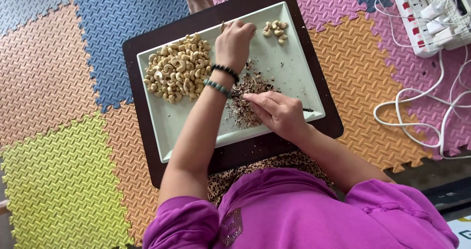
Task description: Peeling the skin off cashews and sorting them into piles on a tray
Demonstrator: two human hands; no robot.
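A floor of interlocking coloured foam mats (59, 180) carries a dark brown rectangular board (147, 131) and, at the far right, a white power strip (431, 28) with white cables (417, 121).

Just 1 view, from the head, looking almost straight down and close over both forearms onto a pale rectangular tray (299, 82) on a dark board (147, 146), with coloured foam floor mats (59, 180) filling the edges of the frame.

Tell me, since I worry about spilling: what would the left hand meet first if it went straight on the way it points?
Probably the small heap of cashews near the tray's far corner; the left hand points that way, though depth is unclear.
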